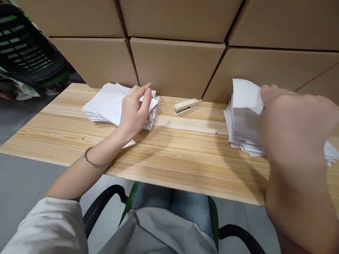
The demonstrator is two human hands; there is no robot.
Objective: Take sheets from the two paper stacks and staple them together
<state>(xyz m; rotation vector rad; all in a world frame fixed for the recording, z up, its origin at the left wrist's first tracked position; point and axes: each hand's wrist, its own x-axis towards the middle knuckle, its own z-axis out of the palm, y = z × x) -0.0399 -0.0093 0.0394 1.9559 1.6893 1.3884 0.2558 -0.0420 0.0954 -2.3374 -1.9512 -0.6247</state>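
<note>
My right hand (298,127), blurred, pinches the edge of a sheet of paper (244,91). That sheet is lifted and bent above the right-hand paper stack (245,137). The fingertips are mostly turned away from view. Over the left-hand paper stack (106,102) is my left hand (134,109), its fingers loosely bent, thumb and forefinger apart. Its far fingers are partly hidden, and faint writing shows on the top sheet below. Between the two stacks lies a cream stapler (186,106), touched by neither hand.
Large cardboard boxes (176,66) stand stacked along the back of the wooden table (173,154). More papers (332,153) lie beyond my right wrist. A dark basket-like plastic object (22,49) is at far left. Chair armrests (104,199) flank my lap below the table's front edge.
</note>
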